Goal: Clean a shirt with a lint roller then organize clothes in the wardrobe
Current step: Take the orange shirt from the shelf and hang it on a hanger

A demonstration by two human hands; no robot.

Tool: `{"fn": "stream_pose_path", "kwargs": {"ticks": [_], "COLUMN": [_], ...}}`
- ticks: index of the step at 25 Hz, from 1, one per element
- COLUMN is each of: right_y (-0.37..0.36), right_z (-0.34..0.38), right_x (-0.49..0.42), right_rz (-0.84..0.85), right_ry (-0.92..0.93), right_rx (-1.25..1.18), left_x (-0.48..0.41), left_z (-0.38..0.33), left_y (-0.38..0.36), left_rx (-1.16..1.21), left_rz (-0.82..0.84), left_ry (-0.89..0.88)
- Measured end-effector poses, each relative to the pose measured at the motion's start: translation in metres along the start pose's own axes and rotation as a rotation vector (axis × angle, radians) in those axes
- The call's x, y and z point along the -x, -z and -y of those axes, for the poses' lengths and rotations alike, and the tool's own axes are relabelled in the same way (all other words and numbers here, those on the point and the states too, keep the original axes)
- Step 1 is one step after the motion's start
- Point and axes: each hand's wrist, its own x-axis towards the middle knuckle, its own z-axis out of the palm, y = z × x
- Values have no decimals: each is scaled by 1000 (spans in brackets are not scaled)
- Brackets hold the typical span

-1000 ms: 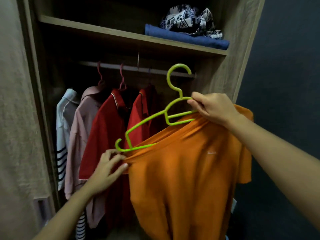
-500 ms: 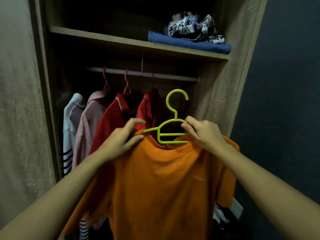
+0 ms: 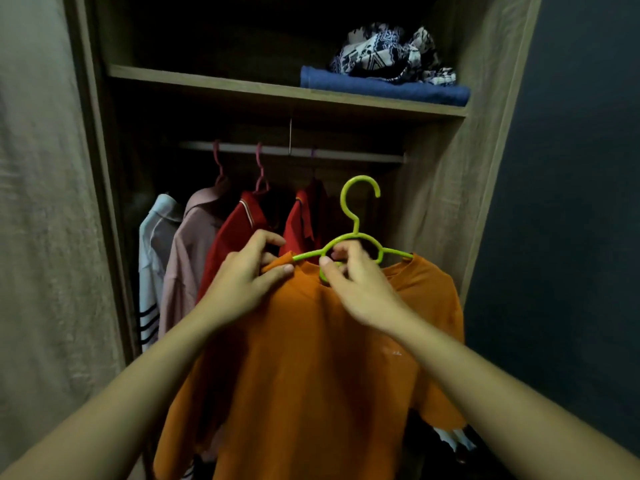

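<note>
An orange T-shirt (image 3: pixel 311 358) hangs on a lime-green plastic hanger (image 3: pixel 358 209), held up in front of the open wardrobe. My right hand (image 3: pixel 360 285) grips the hanger's centre just below the hook. My left hand (image 3: pixel 246 282) pinches the shirt's left shoulder seam where the hanger arm enters the collar. The green hook points up, below the metal rail (image 3: pixel 294 150) and apart from it. No lint roller is in view.
On the rail hang a white striped shirt (image 3: pixel 152 258), a pink shirt (image 3: pixel 187 254) and two red polos (image 3: pixel 239 233). A shelf (image 3: pixel 207 81) above carries a folded blue cloth (image 3: pixel 381 88) under a patterned bundle (image 3: pixel 384 50). Wardrobe side panel (image 3: pixel 460 202) stands at the right.
The hanger went from tilted to level and now sits inside the collar. My left hand rose from the shirt's lower edge to its shoulder; my right hand shifted to the hanger's centre.
</note>
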Motion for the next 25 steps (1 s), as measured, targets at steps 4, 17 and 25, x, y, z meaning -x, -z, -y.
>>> {"fn": "stream_pose_path", "kwargs": {"ticks": [4,17,25], "right_y": [-13,2,28], "right_z": [10,-47,-114], "right_x": [-16,-66,-148], "right_rz": [84,-120,-144], "right_ry": [-322,-448,-416], "right_rx": [-507,-234,-239], "left_x": [2,-97,-181], "left_z": [-17,24,72], "left_y": [7,-33,-80], "left_rx": [-7,-73,-111], "left_rz": [124,-125,110], "left_ry": [-15,161,382]}}
